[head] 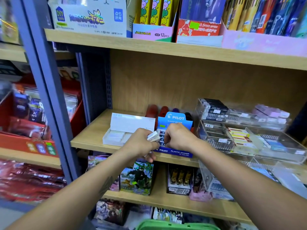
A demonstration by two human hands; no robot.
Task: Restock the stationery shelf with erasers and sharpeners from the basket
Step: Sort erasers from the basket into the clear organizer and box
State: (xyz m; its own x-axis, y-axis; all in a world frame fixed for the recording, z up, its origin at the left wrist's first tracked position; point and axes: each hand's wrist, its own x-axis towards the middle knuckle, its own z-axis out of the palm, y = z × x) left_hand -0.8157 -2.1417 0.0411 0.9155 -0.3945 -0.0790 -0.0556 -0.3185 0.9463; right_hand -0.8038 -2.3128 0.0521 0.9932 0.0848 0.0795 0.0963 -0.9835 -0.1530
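Erasers (153, 136) sit pinched in the left hand (141, 143) just left of the blue Pilot display box (174, 151) on the shelf (86, 143), where the right hand (178, 138) curls onto the packed rows, so a clumsy push could probably tip the box off the near edge above the green basket (174, 226).

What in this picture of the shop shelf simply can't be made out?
Head view only:
- Green basket: cut off by the bottom edge, so its contents are unseen.
- Right hand: its fingertips are hidden behind the hand, inside the blue Pilot eraser box; its grip is unclear.
- Left hand: holds small white packets, print too blurred to read.
- Dark items behind the box: mostly hidden.
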